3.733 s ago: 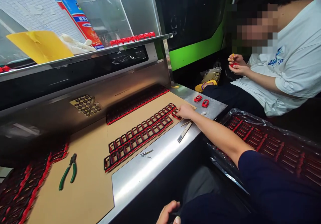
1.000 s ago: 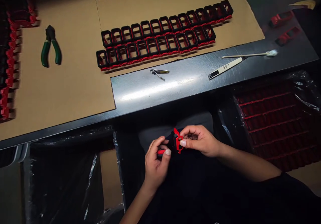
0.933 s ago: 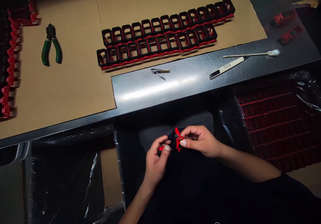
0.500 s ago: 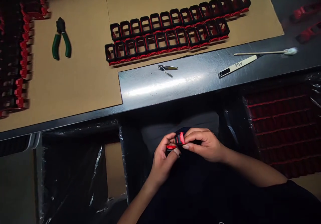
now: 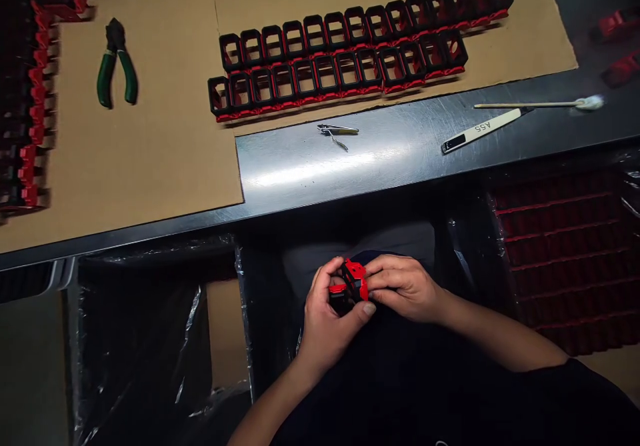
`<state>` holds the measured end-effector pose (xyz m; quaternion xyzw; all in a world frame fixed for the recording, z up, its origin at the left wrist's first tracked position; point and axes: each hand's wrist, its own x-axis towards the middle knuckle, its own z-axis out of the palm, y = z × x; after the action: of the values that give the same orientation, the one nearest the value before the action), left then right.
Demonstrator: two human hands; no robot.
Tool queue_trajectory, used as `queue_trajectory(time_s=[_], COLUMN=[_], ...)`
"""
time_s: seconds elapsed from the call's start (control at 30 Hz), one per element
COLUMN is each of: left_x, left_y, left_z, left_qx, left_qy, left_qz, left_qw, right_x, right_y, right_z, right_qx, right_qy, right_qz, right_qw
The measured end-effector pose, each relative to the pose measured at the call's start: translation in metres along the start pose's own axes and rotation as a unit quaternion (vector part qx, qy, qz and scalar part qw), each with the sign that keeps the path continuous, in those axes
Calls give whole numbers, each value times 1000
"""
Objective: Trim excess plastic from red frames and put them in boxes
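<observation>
Over my lap, below the bench edge, both hands meet on a small red and black plastic part (image 5: 353,285). My left hand (image 5: 327,326) wraps it from below, thumb under it. My right hand (image 5: 403,287) pinches its right side with the fingers closed. On the brown cardboard sheet (image 5: 160,146) above lie two rows of matching black and red frames (image 5: 345,53), side by side.
Green-handled pliers (image 5: 116,65) lie at the left on the cardboard. On the steel bench (image 5: 350,166) are a small metal clip (image 5: 337,131), a white strip marked A55 (image 5: 483,128) and a cotton swab (image 5: 545,105). Plastic-lined bins (image 5: 565,246) of red parts flank my lap.
Earlier my right hand reached to the frame rows on the bench. Since then both hands came down to my lap and have turned the red and black part between them.
</observation>
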<state>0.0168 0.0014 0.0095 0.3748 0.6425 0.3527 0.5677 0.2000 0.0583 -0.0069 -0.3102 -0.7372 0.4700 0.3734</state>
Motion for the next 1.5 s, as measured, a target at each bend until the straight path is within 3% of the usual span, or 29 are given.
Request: queue_trajectory(time_s=[0.5,0.9,1.07,1.2,1.33,1.5], left_x=[-2,0,0,1,3,-1], left_y=[-4,-11,-13,-14,-15,-17], left_z=[0,-4,-5,-5,-3,-3], left_qx=[93,121,147,170,190,205], left_qy=[30,12,25,35,34,36], left_qz=[238,327,348,369,386,354], left_qw=[966,937,926,913,902,912], right_x=[0,3,5,7,10,11], right_y=[4,1,-5,-12,-15,-3], right_z=[3,6,2,-2,3,11], right_qx=[-53,-35,22,107,192,319], right_qy=[13,19,58,70,11,50], right_qz=[-31,-26,39,131,247,338], right_qw=[998,999,997,983,950,884])
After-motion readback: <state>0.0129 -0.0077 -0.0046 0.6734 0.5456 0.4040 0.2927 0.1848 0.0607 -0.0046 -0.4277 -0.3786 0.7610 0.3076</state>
